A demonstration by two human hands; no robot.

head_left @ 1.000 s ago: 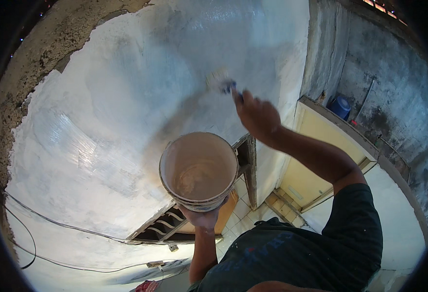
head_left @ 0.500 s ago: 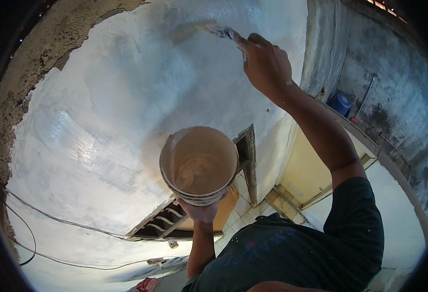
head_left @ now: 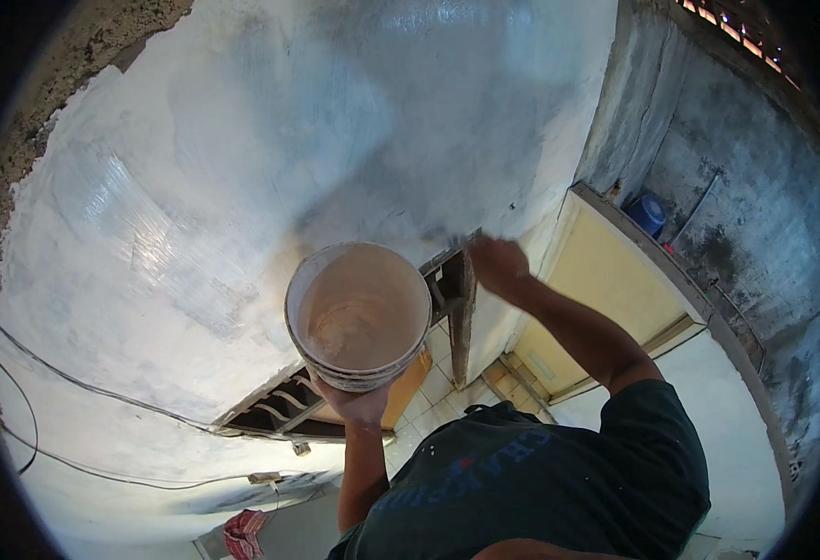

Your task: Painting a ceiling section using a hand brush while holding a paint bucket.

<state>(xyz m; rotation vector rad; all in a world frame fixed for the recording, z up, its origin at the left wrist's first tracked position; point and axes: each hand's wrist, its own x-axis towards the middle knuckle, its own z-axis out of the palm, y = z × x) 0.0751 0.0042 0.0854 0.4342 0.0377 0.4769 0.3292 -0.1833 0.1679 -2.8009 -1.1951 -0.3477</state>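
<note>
My left hand [head_left: 359, 401] supports a pale plastic bucket [head_left: 347, 376] from beneath, its fingers partly hidden under the base. The bucket's open mouth faces me, and a whitish-pink wet coating shows inside. My right hand [head_left: 500, 269] is closed around a paintbrush [head_left: 447, 241], blurred and partly hidden, to the right of the bucket's rim. The brush is near the wall [head_left: 195, 177], just above a dark-framed opening; whether its bristles touch the surface I cannot tell. Wet, shiny strokes and bluish-grey patches cover the white wall.
Below the bucket is an opening with curved bars [head_left: 284, 406]. Black cables [head_left: 102, 385] run along the wall at lower left. A yellow panel [head_left: 597, 271] stands at right, with a blue bucket [head_left: 646, 215] on the ledge behind it. A red striped cloth [head_left: 244, 534] hangs at the bottom.
My right hand has come down with the paintbrush from high on the wall to beside the bucket. In the picture, the bucket in my left hand sits slightly further left.
</note>
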